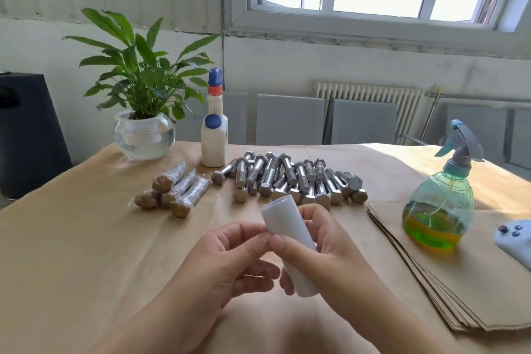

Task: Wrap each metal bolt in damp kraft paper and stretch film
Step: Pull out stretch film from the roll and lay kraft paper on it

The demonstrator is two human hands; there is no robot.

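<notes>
A white roll of stretch film (287, 227) is held tilted above the paper-covered table (86, 253). My right hand (330, 250) grips the roll, fingers curled round it and thumb across its front. My left hand (230, 259) pinches at the roll's edge with thumb and forefinger. Behind the hands lies a pile of several bare metal bolts (290, 178). To its left lie several wrapped bolts (175, 191) in brown paper and clear film. A stack of kraft paper sheets (465, 282) lies at the right.
A green spray bottle (439, 207) stands on the paper stack. A white bottle with a blue cap (214, 135) and a potted plant in a glass bowl (143, 132) stand at the back. A pale controller (514, 236) lies at the right edge.
</notes>
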